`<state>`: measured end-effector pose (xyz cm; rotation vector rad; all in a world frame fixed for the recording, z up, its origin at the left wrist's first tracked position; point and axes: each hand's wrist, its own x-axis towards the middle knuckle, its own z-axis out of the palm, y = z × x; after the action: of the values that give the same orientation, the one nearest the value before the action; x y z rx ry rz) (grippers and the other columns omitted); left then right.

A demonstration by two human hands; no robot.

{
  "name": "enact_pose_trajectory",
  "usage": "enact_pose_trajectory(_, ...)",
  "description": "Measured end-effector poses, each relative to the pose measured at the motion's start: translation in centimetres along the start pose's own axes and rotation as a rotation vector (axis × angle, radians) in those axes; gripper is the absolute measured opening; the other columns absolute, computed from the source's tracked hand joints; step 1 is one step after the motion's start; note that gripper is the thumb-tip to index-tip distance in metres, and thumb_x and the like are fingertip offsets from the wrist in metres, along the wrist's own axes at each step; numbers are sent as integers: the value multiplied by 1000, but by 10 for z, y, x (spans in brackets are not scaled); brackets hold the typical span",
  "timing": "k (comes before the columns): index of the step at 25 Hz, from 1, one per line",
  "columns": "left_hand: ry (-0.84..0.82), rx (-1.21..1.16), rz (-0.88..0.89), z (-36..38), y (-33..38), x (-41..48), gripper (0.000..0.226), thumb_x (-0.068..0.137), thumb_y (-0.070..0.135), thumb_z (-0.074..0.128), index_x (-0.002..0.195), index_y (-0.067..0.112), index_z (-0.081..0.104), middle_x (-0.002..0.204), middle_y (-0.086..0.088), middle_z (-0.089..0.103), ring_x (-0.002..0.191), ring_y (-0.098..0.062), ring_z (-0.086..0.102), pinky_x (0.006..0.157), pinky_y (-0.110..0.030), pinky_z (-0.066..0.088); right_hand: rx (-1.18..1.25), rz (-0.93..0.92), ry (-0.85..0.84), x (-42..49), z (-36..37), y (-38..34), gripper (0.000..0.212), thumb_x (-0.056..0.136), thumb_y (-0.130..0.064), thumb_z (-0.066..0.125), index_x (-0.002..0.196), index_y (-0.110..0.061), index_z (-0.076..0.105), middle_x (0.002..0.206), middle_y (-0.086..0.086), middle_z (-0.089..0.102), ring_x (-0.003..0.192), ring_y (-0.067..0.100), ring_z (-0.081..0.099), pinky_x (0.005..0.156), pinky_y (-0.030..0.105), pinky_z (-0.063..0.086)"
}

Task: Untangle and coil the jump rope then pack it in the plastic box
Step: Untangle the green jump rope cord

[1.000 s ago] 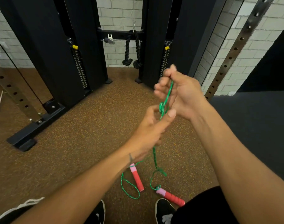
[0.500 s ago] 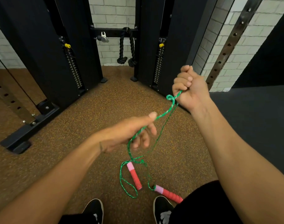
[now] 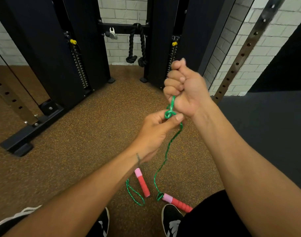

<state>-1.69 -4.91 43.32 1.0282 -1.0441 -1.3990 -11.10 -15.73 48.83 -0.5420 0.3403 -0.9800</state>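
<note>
Since the earlier frame the two hands have drawn together again: the left hand (image 3: 155, 132), which had been stretched out low and away from the right, now sits just below the right hand (image 3: 186, 90), nearly touching it. The right hand is clenched into a fist around the thin green braided jump rope (image 3: 165, 158), which emerges from the bottom of the fist. The left hand's grip pinches a small knot (image 3: 169, 114) in that cord between thumb and fingers. From the knot a single strand hangs down in a loose wavy line to the speckled brown rubber floor (image 3: 78, 142), ending at a red foam handle with a pink cap (image 3: 177, 202) that lies beside the person's black shoe (image 3: 170, 218). A second red and pink handle (image 3: 142, 183) lies just left of it, with a narrow loop of green cord on the floor at its side. Beyond the hands stand the black uprights of a cable machine (image 3: 48, 53) against a white brick wall (image 3: 125, 7), with a black knotted rope attachment (image 3: 137, 47) hanging between them.
</note>
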Motion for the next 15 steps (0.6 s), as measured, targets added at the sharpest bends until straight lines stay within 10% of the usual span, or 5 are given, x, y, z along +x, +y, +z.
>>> enact_pose_trajectory(3, -123, -161, -263, 2, 17, -17, 21, 99, 24, 50, 96, 16, 69, 49, 11, 33, 40, -4, 30, 46, -23, 31, 172, -114, 97, 4, -32, -42, 50, 108, -36, 35, 68, -17, 58, 43, -8, 33, 33, 6, 25, 28, 22, 20)
enact_pose_trajectory(6, -185, -111, -152, -11, 37, -16, 32, 95, 42, 47, 78, 19, 62, 48, 10, 28, 39, -5, 23, 39, -21, 19, 72, -73, 257, 4, -54, -36, 47, 107, -38, 37, 72, -16, 60, 46, -8, 37, 34, 6, 30, 29, 20, 24)
enact_pose_trajectory(9, -73, -227, -107, -25, 49, 1, 39, 100, 44, 41, 74, 20, 58, 59, 6, 45, 45, -6, 36, 45, -22, 39, -294, 224, 246, 1, -49, 8, 72, 92, -71, 40, 107, -4, 61, 85, 6, 66, 82, 19, 64, 85, 34, 57)
enact_pose_trajectory(12, 192, 51, -76, -32, 45, 10, 39, 101, 45, 44, 78, 19, 62, 55, 7, 45, 42, -7, 36, 44, -22, 34, -693, 672, 89, -23, -26, 36, 126, 59, -103, 19, 117, -1, 63, 117, 21, 70, 119, 34, 62, 109, 56, 32)
enact_pose_trajectory(15, 156, 123, -102, -38, 51, 14, 41, 100, 42, 47, 68, 20, 56, 48, 7, 39, 38, -6, 31, 38, -18, 25, -733, 719, -26, -46, 3, 55, 112, 63, -101, 13, 102, -10, 67, 113, 12, 73, 117, 28, 63, 115, 62, 19)
